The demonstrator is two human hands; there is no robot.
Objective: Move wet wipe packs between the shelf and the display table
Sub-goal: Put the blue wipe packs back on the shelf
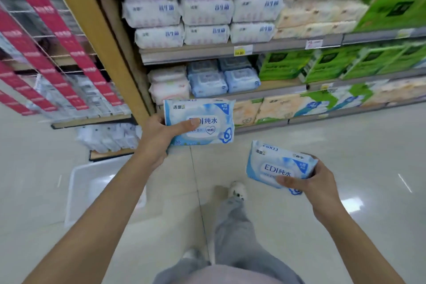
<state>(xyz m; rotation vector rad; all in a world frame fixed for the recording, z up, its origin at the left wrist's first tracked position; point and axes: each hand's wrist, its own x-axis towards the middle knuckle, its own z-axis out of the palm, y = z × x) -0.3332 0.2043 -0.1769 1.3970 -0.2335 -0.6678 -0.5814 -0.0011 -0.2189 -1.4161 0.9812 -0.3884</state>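
Observation:
My left hand (159,138) grips a light blue wet wipe pack (208,113) by its left edge, thumb on its face, held flat in front of the lower shelves. My right hand (315,182) holds a second, matching wet wipe pack (272,163) lower and to the right, over the floor. Ahead is the shelf (230,53), where several blue wipe packs (223,78) are stacked beside white and pink packs (169,85). No display table is in view.
White tissue bundles (202,14) fill the upper shelf, green boxes (322,64) sit to the right. A wire rack with red strips (46,41) stands at left. A white plastic bin (96,184) rests on the glossy floor by my legs and shoes (237,191).

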